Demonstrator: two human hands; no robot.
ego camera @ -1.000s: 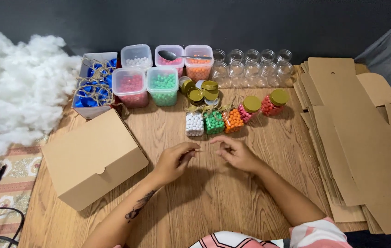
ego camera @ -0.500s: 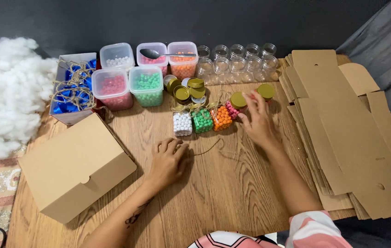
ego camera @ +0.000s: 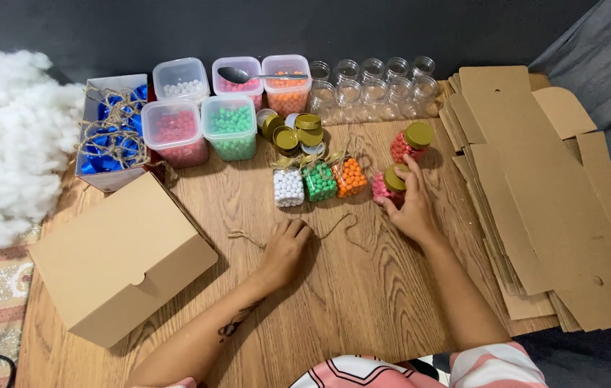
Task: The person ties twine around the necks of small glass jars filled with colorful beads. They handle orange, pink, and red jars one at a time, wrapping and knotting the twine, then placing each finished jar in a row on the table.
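Right hand point(ego camera: 412, 207) has its grip closed around a pink jar point(ego camera: 390, 185) with a gold lid, thumb and fingers wrapped on it, jar standing on the table point(ego camera: 363, 287). Left hand point(ego camera: 285, 248) lies palm down, fingers curled, pressing on a twine length point(ego camera: 334, 228) that trails right toward the other hand; grip not closed round anything, just flat on the string.

Left to right: white stuffing point(ego camera: 3, 144) piled at the far left edge. Closed cardboard box point(ego camera: 122, 259) near the left forearm. Behind it a grey box point(ego camera: 108, 133) with blue ribbon and twine bundles. Tubs next: white beads tub point(ego camera: 179, 79), red tub point(ego camera: 172, 133), green tub point(ego camera: 231, 128), pink tub point(ego camera: 239, 75) with a spoon point(ego camera: 248, 75) across it, orange tub point(ego camera: 287, 82). Loose gold lids point(ego camera: 292, 131) just right of the green tub. Three filled jars in a row, touching: white jar point(ego camera: 288, 188), green jar point(ego camera: 319, 181), orange jar point(ego camera: 349, 177), each tied with twine. Red jar point(ego camera: 409, 142) with gold lid stands just behind the right hand, apart from it. Empty glass jars point(ego camera: 373, 82) lined up at the back. Flat cardboard sheets point(ego camera: 549, 187) stacked at the right side of the table.
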